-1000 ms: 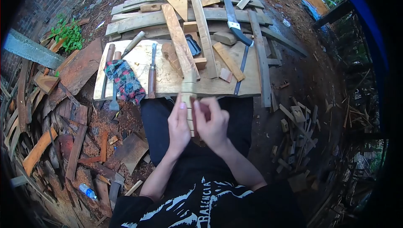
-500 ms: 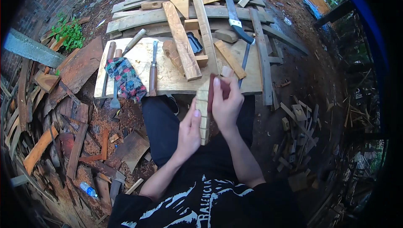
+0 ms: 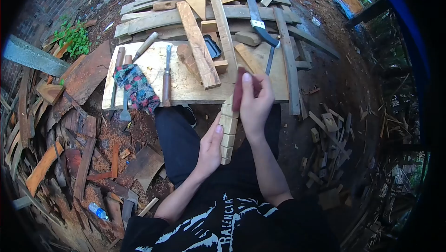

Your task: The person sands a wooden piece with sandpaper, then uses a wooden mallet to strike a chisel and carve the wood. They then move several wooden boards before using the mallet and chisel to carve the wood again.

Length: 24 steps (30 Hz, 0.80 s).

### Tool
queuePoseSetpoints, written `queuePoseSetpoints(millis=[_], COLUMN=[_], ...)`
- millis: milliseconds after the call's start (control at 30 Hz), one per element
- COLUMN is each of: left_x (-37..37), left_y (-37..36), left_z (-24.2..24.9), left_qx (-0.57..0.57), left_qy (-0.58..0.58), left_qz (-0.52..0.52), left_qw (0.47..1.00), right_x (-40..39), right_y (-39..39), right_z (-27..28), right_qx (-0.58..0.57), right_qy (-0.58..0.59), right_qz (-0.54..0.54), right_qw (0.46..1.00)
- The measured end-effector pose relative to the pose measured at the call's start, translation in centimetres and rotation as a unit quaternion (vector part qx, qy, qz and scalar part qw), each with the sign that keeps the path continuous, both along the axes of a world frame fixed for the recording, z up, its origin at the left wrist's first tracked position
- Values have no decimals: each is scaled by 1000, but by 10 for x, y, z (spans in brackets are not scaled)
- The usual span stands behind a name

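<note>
My left hand (image 3: 212,146) is closed around the lower part of a pale wooden piece (image 3: 227,133) with grooves cut across it, held over my lap. In my right hand (image 3: 256,106) a folded dark-red sheet, which looks like sandpaper (image 3: 240,89), is pinched under the thumb. That sheet lies against the upper right edge of the grooved wood. On the bench just beyond sit a chisel (image 3: 167,78) with a brown handle and a crumpled plaid cloth (image 3: 137,87).
The wooden bench (image 3: 148,78) also bears a handsaw (image 3: 260,24), a black tray (image 3: 213,47), a thick wood block (image 3: 199,48) and long planks. Scrap wood (image 3: 88,159) is heaped at left, with a plastic bottle (image 3: 98,211). More offcuts (image 3: 332,136) lie at right.
The grooved wood has turned, showing more of its cut face. My right hand and the red sheet have shifted slightly up and to the right. The view has moved a little.
</note>
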<state>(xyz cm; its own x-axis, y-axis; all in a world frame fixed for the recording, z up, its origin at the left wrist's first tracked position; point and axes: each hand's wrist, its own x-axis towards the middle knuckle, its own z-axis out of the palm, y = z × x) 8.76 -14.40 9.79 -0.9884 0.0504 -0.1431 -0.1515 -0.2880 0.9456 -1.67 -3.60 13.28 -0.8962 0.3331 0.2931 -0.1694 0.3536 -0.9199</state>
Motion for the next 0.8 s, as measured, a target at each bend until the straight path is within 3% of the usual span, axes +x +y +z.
queuePoseSetpoints(millis=[67,133,267,333,467,800], left_x=[-5,-12,-20,-22,-27,-24], left_y=[-4,-9,-20,-22,-24,-21], left_z=[3,3,11,9,3,-2], left_qx=[57,153,172,141,103,25], left_qy=[-55,-129,-109,-94,-110,8], left_qz=[-2,-5,-15,-7,31,62], left_qw=[997,980,979,985,988,998], right_x=[-4,1,13,23,35,11], right_y=[7,11,12,14,4,-17], right_z=[3,4,3,11,5,-7], right_qx=[-260,-309,-262,-116,-68,59], right_qy=[-32,-64,-38,-80,-51,-16], right_qz=[5,22,14,51,90,111], right_qw=[965,949,964,989,992,992])
